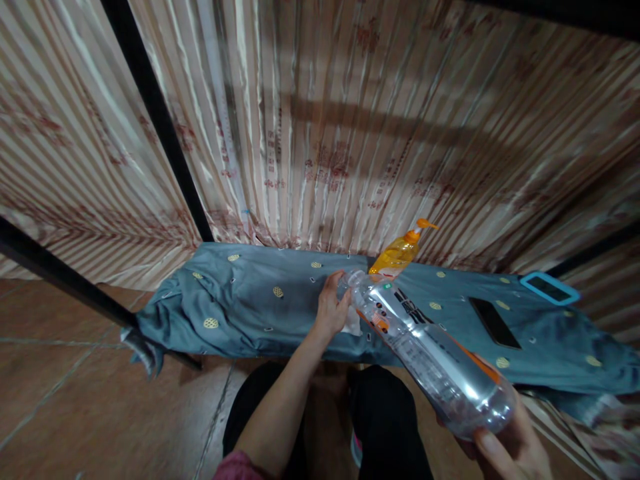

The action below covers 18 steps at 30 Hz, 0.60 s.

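Observation:
A clear, hollow-looking plastic bottle with a silver and orange label slants across the front of me, its neck up and to the left. At the neck, the fingers of my left hand are closed on it. My right hand grips the bottle's base at the lower right. Just behind the neck stands an orange pump bottle with yellow liquid, partly hidden by the clear bottle. Something white, perhaps tissue or cloth, lies under my left hand; its kind is unclear.
A narrow bench with a grey-green patterned cloth runs across the view. On its right lie a dark phone and a blue-framed object. Striped curtains hang behind, with a black metal post at the left. My knees are below.

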Each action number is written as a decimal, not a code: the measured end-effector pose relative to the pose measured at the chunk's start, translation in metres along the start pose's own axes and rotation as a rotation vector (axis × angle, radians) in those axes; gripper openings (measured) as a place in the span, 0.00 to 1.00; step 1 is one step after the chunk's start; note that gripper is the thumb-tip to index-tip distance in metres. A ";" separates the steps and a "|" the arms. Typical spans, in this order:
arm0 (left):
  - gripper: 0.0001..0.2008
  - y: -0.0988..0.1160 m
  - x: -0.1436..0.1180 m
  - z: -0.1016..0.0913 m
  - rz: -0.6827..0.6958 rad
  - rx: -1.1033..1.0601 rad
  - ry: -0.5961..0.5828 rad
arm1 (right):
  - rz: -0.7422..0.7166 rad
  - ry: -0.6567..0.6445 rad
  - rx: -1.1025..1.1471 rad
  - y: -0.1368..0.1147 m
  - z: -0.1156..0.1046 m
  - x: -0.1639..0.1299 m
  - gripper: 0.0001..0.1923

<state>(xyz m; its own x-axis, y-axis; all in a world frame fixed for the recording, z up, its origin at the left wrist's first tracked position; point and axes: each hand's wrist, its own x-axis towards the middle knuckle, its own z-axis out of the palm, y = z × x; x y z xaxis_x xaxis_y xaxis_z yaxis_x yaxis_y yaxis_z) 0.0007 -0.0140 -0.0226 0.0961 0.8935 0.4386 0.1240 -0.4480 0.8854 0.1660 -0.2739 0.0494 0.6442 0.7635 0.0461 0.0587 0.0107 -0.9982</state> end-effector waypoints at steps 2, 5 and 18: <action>0.20 0.000 0.000 0.000 0.000 -0.002 -0.001 | -0.016 -0.007 -0.013 0.001 -0.001 0.000 0.43; 0.19 -0.001 0.000 -0.001 0.002 -0.002 0.004 | -0.028 -0.023 -0.024 0.002 -0.002 0.000 0.41; 0.19 -0.003 0.000 0.001 0.023 -0.002 0.010 | -0.026 -0.003 -0.007 0.006 -0.002 0.000 0.41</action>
<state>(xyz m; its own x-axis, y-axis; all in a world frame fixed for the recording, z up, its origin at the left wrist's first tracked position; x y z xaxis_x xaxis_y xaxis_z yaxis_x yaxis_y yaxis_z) 0.0013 -0.0132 -0.0251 0.0888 0.8835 0.4600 0.1197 -0.4679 0.8756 0.1678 -0.2755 0.0434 0.6404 0.7647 0.0715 0.0807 0.0256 -0.9964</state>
